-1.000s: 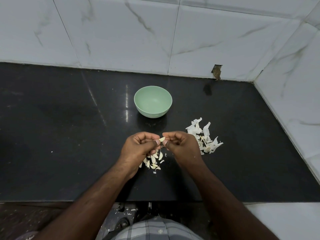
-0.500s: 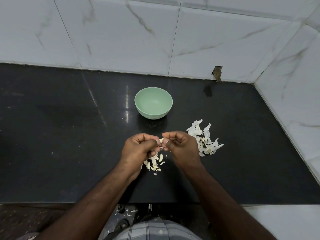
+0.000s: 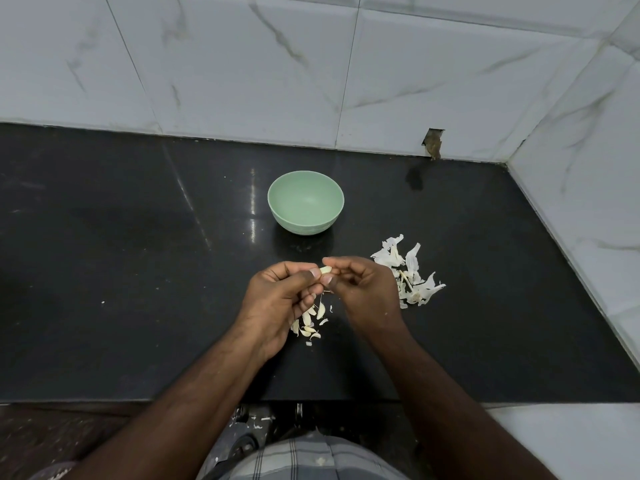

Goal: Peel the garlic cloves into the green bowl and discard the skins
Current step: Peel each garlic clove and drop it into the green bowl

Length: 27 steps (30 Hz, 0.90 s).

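the black desk (image 3: 121, 271) runs back to a white marble-tiled wall (image 3: 242, 64), which turns a corner on the right. a small chipped gap (image 3: 433, 143) shows at the wall's base, behind and to the right of the green bowl (image 3: 305, 206). the bowl stands upright near the middle of the desk, well apart from both hands; no cloves are visible inside it. a heap of white papery skins (image 3: 408, 271) lies on the desk just beside the right hand, on its outer side. a smaller scatter of garlic cloves (image 3: 310, 323) lies on the desk below and between the two hands, partly hidden by the left hand. nothing stands between the hands and the bowl.

the left hand (image 3: 277, 303) and the right hand (image 3: 363, 292) meet above the desk, in front of the bowl. one garlic clove (image 3: 325, 270) sits between them. the fingers of both hands are curled, and thumb and fingertips of each hand pinch the clove from opposite sides.
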Tool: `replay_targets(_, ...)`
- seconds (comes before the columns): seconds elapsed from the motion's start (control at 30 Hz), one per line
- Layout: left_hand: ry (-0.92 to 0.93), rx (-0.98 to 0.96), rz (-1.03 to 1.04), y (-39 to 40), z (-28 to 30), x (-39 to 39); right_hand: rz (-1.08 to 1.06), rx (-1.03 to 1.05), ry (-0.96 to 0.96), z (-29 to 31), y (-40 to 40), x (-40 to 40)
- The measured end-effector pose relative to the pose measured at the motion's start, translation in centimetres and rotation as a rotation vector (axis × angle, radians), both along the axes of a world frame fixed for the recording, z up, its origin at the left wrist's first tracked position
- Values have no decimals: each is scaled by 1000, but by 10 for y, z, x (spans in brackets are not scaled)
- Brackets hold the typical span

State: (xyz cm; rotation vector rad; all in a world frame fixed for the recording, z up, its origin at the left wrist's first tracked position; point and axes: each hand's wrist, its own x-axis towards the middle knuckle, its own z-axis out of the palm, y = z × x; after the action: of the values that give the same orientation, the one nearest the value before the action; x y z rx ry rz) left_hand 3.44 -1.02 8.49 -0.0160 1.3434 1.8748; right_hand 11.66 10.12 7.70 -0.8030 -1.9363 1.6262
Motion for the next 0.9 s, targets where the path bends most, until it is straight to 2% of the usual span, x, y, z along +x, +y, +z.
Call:
replay_targets(0.27, 12, 3, 31, 0, 3, 6, -3, 6, 67, 1, -4, 3)
replay_targets(0.47, 67, -26, 53, 2, 2, 10, -8, 48, 30, 3, 0, 6)
replay_targets(0.9, 71, 19, 64, -1, 4, 15, 22, -125, 40, 11, 5, 11)
